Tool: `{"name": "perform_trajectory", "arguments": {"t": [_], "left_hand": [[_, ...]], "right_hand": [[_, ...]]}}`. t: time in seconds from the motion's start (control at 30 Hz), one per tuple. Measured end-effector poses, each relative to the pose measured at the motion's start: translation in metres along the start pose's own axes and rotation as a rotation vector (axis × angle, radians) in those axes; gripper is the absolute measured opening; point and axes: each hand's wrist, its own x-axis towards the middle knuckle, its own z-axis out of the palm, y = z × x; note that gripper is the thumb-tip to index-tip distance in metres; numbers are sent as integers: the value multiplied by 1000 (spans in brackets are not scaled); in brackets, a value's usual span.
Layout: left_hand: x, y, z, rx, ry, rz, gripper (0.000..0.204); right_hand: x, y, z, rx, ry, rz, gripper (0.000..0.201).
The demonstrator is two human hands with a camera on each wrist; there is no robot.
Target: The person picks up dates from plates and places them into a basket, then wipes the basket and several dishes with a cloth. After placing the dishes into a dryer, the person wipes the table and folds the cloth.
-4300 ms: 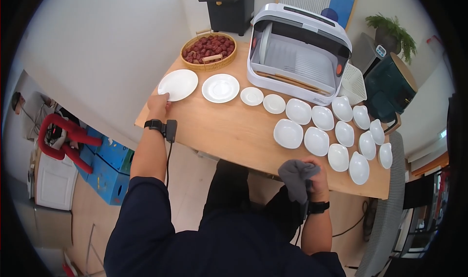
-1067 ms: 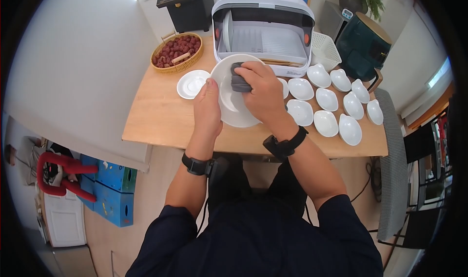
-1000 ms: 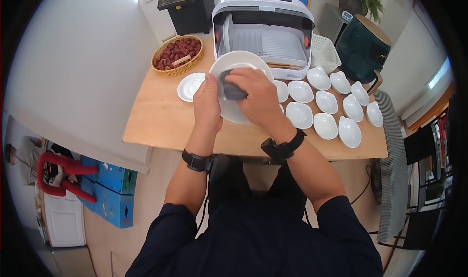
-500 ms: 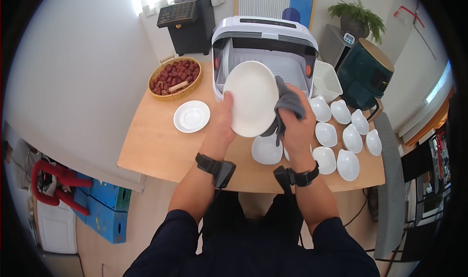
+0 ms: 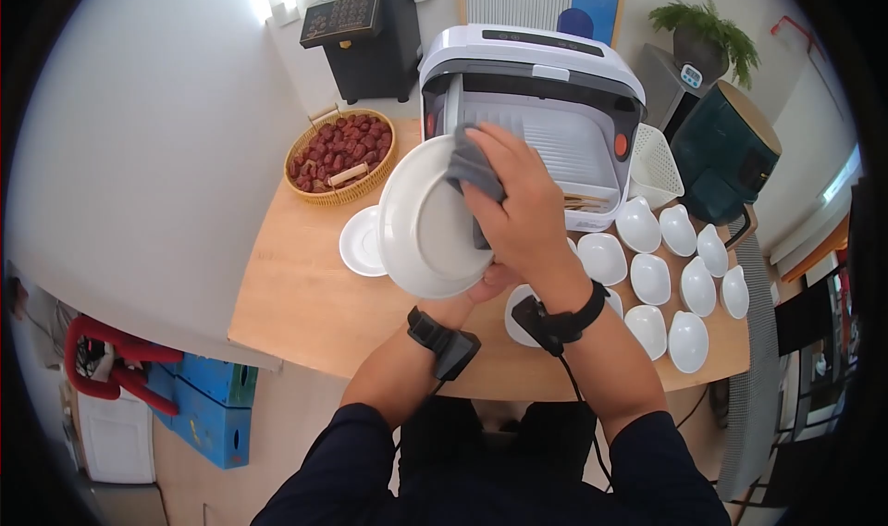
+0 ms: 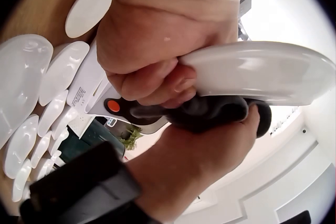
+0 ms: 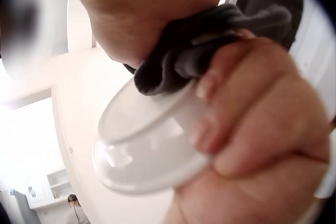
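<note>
A white plate (image 5: 414, 221) is held tilted above the table, a round ring showing on its face. Mostly behind its lower right edge, the left hand (image 5: 483, 287) grips the rim; in the left wrist view its fingers curl at the plate (image 6: 257, 71). The right hand (image 5: 525, 207) holds a grey cloth (image 5: 472, 167) against the plate's upper right edge. Seen from the right wrist, the dark cloth (image 7: 176, 66) lies over the rim, near the curled fingers of the left hand (image 7: 268, 119). A smaller white saucer (image 5: 363, 241) rests on the table, partly behind the plate.
Behind the hands stands a white cabinet (image 5: 555, 54) with its front open and a plate upright inside. A basket of red fruit (image 5: 342, 151) sits back left. Several white bowls (image 5: 649, 278) cover the right side, before a white basket (image 5: 655, 167) and dark green appliance (image 5: 726, 156).
The plate has moved left and tilted, and now covers part of the saucer. The left hand has shifted to its lower right edge; the right hand has brought the cloth up over the upper edge.
</note>
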Motion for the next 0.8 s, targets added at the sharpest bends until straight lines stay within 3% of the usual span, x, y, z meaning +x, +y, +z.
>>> {"name": "perform_trajectory", "arguments": {"t": [0.1, 0.23, 0.43, 0.5, 0.6, 0.63, 0.67, 0.7, 0.77, 0.8], "left_hand": [[-11, 10, -1, -163, -21, -30, 46], [-43, 11, 5, -369, -69, -111, 47], [-44, 9, 24, -616, -154, -259, 48], [-34, 9, 18, -567, -285, -285, 52], [-17, 8, 3, -495, -474, -309, 56], [-18, 12, 11, -471, -536, -307, 58], [-24, 12, 19, -361, -358, -191, 53], [-25, 11, 27, -370, -353, -182, 53], [-13, 12, 38, 251, 315, 130, 39], [-14, 19, 42, 355, 458, 212, 41]], "right_hand": [[-42, -4, 15, -171, 16, -47, 64], [-80, -38, 28, -199, -168, -277, 70], [-30, -46, 25, -324, -132, -467, 62], [-13, -46, 15, -355, -116, -381, 58], [-12, -30, -2, -206, 73, -133, 49], [-18, -24, -3, -211, 63, -136, 49], [-27, -17, -2, 36, 135, 99, 42], [-37, -9, -1, 284, 205, 335, 35], [-59, 8, -3, 616, 148, 773, 34], [-70, 5, -2, 740, 222, 851, 36]]}}
